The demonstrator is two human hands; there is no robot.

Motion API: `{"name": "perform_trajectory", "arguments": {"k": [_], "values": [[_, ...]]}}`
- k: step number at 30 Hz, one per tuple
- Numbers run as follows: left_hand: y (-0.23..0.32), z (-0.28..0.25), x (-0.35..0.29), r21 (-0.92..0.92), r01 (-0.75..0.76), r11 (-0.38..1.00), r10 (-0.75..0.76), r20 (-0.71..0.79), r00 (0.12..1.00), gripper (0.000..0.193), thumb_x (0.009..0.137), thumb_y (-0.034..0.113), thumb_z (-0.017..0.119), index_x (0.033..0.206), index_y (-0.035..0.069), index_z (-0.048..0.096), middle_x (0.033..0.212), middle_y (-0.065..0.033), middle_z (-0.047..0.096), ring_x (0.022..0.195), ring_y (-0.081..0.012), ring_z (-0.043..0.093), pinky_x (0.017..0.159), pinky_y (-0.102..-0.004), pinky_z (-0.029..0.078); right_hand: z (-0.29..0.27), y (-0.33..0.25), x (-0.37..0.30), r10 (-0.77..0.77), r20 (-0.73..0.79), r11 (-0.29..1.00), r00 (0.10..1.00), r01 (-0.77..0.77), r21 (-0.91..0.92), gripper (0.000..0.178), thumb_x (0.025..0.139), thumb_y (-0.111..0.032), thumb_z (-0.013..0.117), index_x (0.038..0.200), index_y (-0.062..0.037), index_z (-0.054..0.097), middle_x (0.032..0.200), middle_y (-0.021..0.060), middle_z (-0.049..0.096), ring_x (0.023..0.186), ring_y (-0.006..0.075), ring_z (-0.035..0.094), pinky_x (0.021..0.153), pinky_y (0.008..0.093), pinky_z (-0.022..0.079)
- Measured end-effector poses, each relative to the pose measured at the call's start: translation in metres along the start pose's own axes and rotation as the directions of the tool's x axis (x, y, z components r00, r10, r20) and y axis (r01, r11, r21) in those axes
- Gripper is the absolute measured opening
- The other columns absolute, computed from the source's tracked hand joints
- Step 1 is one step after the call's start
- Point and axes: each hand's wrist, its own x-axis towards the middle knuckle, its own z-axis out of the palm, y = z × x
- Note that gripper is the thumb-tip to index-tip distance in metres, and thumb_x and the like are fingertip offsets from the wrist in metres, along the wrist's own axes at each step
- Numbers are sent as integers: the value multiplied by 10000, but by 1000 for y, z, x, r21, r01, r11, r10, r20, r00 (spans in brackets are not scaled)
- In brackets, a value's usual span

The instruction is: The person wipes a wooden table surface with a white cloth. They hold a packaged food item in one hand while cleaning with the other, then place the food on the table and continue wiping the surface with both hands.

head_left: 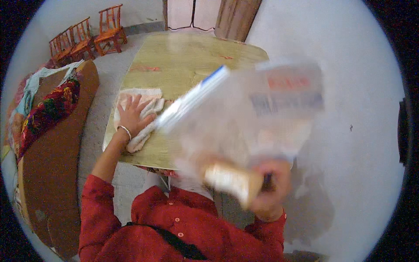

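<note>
My left hand (134, 114) lies flat with its fingers spread on a white cloth (142, 140) at the table's left side. Close to my body, my right hand (279, 180) is closed and smeared by motion. It grips a large see-through plastic bag (218, 115) with red and blue print and a white, blue-tipped edge. The bag slants up over the right part of the table. Beside the right fingers is a blurred, pale yellow and white block-like thing (229, 181); its kind cannot be made out, nor whether it is inside the bag.
The yellow-green table (187, 59) fills the middle. Wooden chairs (109, 32) stand by the far left wall. At left is a brown sofa-like piece (52, 174) with colourful cloths (50, 115) on it. A white wall (349, 87) borders the table on the right.
</note>
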Motion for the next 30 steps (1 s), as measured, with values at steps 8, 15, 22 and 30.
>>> {"name": "perform_trajectory", "arguments": {"k": [8,15,22,30], "values": [[5,10,5,6,-80,997,80,-56,995,593,776,574,510,1296,300,438,1414,-111,289,1316,-385,181,979,-665,52,-4,-5,-34,-285,311,555,907,-108,825,327,767,-155,643,994,52,531,931,175,595,799,281,593,713,375,489],[-8,27,8,38,-35,999,37,-67,997,582,781,559,520,1288,281,451,1422,-107,278,1325,-369,170,991,-650,49,19,-24,-22,-251,-205,681,946,323,657,217,739,-64,662,821,18,478,762,140,550,671,240,550,610,317,499],[9,16,1,9,-97,995,98,-34,995,590,781,562,513,1285,257,461,1422,-128,273,1321,-383,175,988,-654,64,-3,-19,-13,-273,-256,725,927,373,579,224,708,48,661,700,-5,444,698,118,526,634,215,538,572,292,510],[22,13,-8,17,-179,984,180,-51,982,570,786,546,514,1281,268,466,1412,-145,287,1309,-405,192,975,-662,77,-7,-9,-39,-31,-78,785,996,73,615,152,793,-54,591,732,0,463,668,108,501,520,205,516,510,294,479]]}}
